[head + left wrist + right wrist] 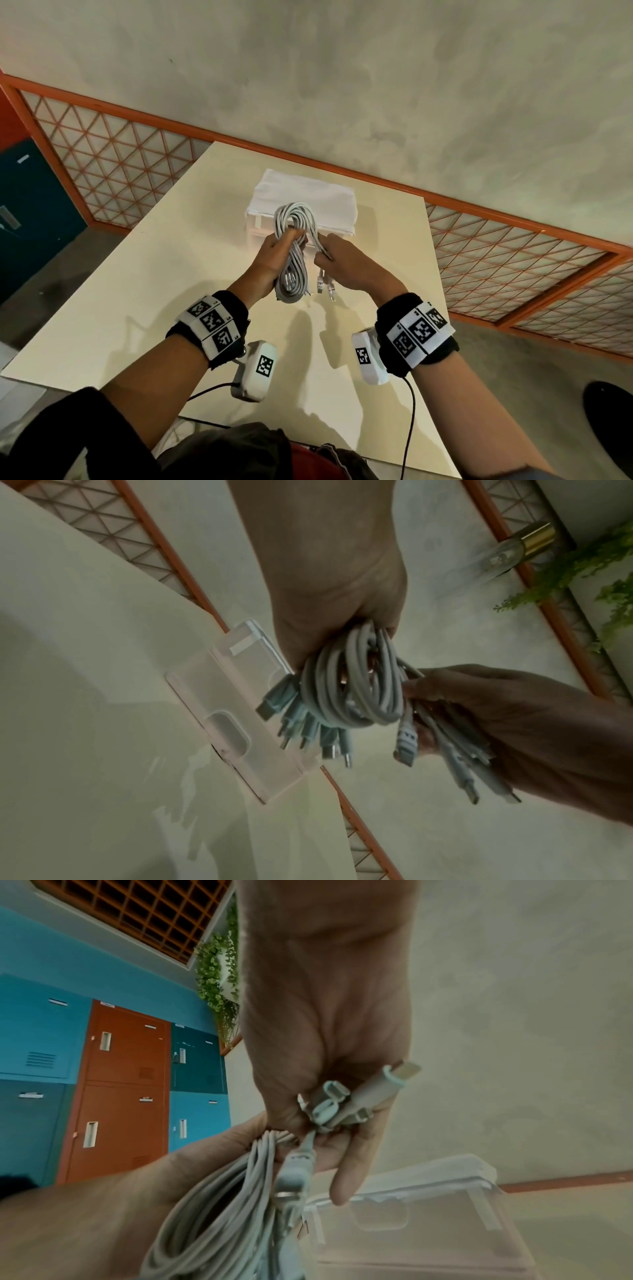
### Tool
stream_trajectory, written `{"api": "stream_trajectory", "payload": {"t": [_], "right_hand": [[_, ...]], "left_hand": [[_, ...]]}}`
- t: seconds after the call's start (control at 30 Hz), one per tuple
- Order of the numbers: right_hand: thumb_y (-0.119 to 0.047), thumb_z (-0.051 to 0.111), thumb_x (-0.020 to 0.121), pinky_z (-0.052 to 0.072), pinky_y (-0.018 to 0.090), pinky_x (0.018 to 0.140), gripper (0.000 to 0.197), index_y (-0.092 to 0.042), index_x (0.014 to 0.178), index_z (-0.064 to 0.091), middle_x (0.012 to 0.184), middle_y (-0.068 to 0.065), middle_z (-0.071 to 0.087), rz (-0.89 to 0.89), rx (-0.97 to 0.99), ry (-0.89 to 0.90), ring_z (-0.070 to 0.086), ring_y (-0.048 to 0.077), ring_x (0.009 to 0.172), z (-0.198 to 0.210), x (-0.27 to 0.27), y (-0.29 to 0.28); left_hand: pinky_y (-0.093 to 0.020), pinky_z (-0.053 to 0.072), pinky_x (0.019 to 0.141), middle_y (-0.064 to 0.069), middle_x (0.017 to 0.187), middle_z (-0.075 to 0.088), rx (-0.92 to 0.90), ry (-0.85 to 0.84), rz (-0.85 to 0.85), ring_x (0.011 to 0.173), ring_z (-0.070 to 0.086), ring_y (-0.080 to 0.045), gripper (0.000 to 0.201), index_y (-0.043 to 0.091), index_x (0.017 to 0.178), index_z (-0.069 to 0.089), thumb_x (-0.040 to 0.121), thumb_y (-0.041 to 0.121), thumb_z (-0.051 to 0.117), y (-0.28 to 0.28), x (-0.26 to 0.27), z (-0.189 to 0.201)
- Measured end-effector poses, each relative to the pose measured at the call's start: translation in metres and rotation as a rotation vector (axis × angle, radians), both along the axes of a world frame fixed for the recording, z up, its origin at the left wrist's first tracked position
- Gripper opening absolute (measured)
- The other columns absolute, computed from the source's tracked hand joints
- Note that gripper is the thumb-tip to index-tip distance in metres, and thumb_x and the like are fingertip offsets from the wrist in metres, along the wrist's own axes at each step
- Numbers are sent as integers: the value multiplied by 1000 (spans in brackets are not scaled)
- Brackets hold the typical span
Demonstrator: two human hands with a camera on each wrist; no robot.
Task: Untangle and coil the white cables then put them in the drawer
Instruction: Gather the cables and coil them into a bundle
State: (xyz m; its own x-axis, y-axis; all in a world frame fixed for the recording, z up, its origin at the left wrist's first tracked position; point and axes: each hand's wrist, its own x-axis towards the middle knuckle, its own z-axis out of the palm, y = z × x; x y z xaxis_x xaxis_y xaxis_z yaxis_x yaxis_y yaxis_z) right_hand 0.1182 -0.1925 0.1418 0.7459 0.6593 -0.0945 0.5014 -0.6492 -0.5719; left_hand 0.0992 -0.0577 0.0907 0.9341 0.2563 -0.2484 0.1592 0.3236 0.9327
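Observation:
My left hand [277, 250] grips a coiled bundle of white cables [291, 253] around its middle, held upright above the table. In the left wrist view the coil [352, 685] hangs from the fist with several plug ends [308, 729] pointing down. To the coil's right, my right hand [337, 258] pinches a few loose cable ends [323, 281], whose plugs [346, 1102] stick out of its fingers. Just beyond both hands the white plastic drawer unit [305, 202] stands on the table; its clear drawer front [240, 718] looks pushed in.
The cream table [154, 274] ends at an orange-framed lattice railing [113, 161] behind and to both sides. Blue and red lockers [120, 1083] and a hanging plant [215, 969] stand off to the left. A black cord [409, 421] trails from my right wristband.

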Motion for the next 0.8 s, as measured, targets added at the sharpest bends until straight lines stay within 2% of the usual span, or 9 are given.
{"api": "stream_trajectory", "payload": {"t": [0.1, 0.13, 0.17, 0.23, 0.37, 0.5, 0.63, 0.7, 0.8], "right_hand": [[-5, 40, 97, 30, 18, 59, 31, -36, 93, 44, 78, 3, 39, 34, -22, -58, 46, 19, 68, -4, 1, 2], [-7, 39, 98, 30, 21, 67, 23, -21, 111, 51, 88, 9, 45, 30, -50, -94, 45, 23, 78, -8, 1, 3], [-10, 38, 99, 31, 25, 79, 29, -7, 127, 46, 100, 16, 48, 23, -87, -154, 44, 28, 90, -12, 2, 5], [-18, 35, 101, 32, 36, 96, 40, -1, 136, 39, 114, 19, 45, -28, -188, -264, 40, 32, 104, -20, 4, 6], [-18, 38, 98, 27, 26, 74, 32, 4, 112, 57, 90, 12, 43, -86, 22, -299, 39, 23, 84, -18, 3, 8], [1, 51, 89, 26, 30, 61, 16, 8, 78, 60, 61, 8, 46, -150, 113, -184, 45, 28, 69, -12, 5, 6], [-4, 44, 91, 48, 42, 74, 21, 3, 89, 63, 85, 22, 67, -149, 102, 70, 59, 32, 77, -8, 9, 1], [-9, 41, 95, 49, 41, 82, 25, 0, 97, 65, 97, 17, 69, -174, 120, 146, 63, 30, 90, -4, 7, -1], [-12, 40, 96, 47, 37, 84, 29, 2, 99, 65, 103, 16, 69, -189, 160, 241, 63, 26, 92, 5, 5, -1]], "left_hand": [[-28, 43, 70, -4, 75, 60, -14, -7, -19, 72, 57, -15, 20, 15, 81, 64, 91, 27, 52, -1, 1, 2], [-28, 46, 69, -4, 76, 62, -43, -5, -33, 72, 59, -16, 21, 14, 86, 65, 92, 28, 51, -2, 1, 3], [-29, 49, 70, -6, 81, 65, -78, -2, -57, 75, 62, -19, 24, 11, 93, 66, 92, 29, 50, -3, 1, 5], [-34, 50, 78, -12, 94, 66, -146, 2, -119, 84, 63, -25, 32, 9, 105, 64, 92, 34, 49, -3, 2, 6], [-40, 48, 86, -16, 101, 62, -196, -2, -187, 90, 61, -27, 40, 6, 112, 61, 93, 37, 44, -4, 2, 10], [-28, 53, 67, -15, 91, 64, -129, -28, -209, 76, 63, -23, 38, 5, 105, 61, 95, 36, 41, -8, 1, 12], [-28, 52, 70, -15, 89, 64, 3, -52, -207, 76, 63, -21, 31, 10, 96, 62, 96, 31, 40, -12, 1, 11], [-31, 52, 75, -13, 93, 66, 62, -107, -213, 82, 65, -19, 27, 12, 103, 61, 97, 29, 41, -13, 0, 9], [-24, 53, 67, -5, 87, 66, 12, -163, -225, 76, 67, -10, 20, 12, 108, 55, 99, 25, 42, -13, -3, 10]]}}
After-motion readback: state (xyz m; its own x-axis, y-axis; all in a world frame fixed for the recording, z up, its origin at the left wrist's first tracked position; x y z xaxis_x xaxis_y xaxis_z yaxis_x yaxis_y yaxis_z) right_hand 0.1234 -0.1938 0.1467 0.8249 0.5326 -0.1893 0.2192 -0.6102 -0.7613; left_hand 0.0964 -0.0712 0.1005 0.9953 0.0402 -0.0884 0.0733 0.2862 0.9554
